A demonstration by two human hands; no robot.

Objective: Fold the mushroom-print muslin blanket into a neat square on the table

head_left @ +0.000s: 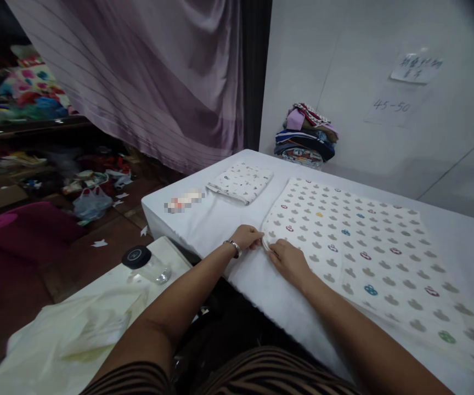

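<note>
A large white cloth [368,252] printed with small grey and coloured shapes lies spread flat on the white table [204,225]. My left hand [246,237], a bracelet at its wrist, pinches the cloth's near left corner. My right hand [288,260] rests right beside it on the same corner, fingers curled on the edge of the fabric. A smaller folded cloth [241,181] with a similar print lies further back on the table, apart from both hands.
A stack of folded coloured clothes [306,137] sits at the table's far edge against the wall. A jar with a black lid [144,263] stands on a lower surface at left, beside a plastic bag [72,329]. A purple curtain [146,77] hangs behind; clutter covers the floor at left.
</note>
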